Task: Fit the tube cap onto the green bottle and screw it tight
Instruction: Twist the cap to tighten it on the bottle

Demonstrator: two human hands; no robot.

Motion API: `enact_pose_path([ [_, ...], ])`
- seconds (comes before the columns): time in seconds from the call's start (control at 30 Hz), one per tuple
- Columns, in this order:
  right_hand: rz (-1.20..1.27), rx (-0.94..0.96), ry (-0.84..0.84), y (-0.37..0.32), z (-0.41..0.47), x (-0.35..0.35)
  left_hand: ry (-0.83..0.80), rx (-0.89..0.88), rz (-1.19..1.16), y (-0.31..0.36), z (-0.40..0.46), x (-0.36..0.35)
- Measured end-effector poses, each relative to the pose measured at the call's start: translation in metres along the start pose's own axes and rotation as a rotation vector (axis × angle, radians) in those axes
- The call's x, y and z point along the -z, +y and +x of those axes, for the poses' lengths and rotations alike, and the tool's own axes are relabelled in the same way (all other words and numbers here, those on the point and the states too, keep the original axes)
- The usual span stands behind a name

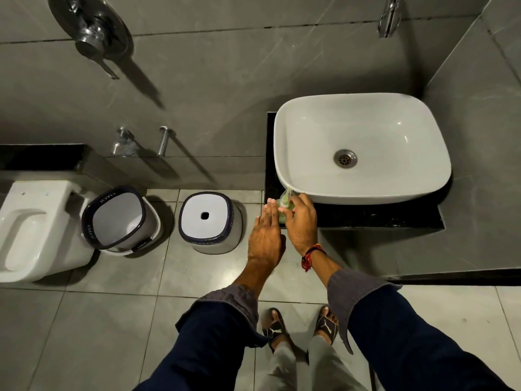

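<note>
Right hand [301, 221] pinches the cap [285, 199] onto the bottle [282, 214], left hand [266, 235] flat-fingered beside it; twisting tight seems next.

You are looking at a dim, grey-toned view lit from above and to the left, so the wall tap [95, 38] and the two lower fittings [162, 141] throw long, hard shadows down and to the right across the tiles. The white basin [363, 145] is the brightest area, with small glints on its rim and a soft sheen on the floor [197, 266] tiles. The wide lens bends straight tile lines near the edges, and your hands [282, 227] look slightly soft.
</note>
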State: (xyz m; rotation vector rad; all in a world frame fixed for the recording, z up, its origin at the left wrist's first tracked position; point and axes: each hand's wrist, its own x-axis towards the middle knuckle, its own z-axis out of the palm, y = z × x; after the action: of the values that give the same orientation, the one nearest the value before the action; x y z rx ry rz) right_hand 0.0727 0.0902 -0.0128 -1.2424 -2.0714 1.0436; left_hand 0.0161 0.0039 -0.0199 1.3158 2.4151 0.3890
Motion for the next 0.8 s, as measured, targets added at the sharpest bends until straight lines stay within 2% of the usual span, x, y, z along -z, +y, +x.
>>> enact_pose_path([
  [0.27,0.044,-0.084,0.028,0.0,-0.004,-0.006,-0.026,0.002,0.0,-0.005,0.003,-0.002],
  [0.47,0.071,-0.067,-0.032,0.001,0.001,0.004,-0.058,-0.009,-0.042,-0.003,0.002,0.004],
  [0.6,0.063,-0.015,-0.056,0.002,0.007,0.013,-0.004,0.019,-0.121,0.001,0.022,0.02],
  [0.8,0.059,0.012,-0.078,0.003,0.009,0.026,0.001,-0.022,-0.032,0.003,0.026,0.017],
])
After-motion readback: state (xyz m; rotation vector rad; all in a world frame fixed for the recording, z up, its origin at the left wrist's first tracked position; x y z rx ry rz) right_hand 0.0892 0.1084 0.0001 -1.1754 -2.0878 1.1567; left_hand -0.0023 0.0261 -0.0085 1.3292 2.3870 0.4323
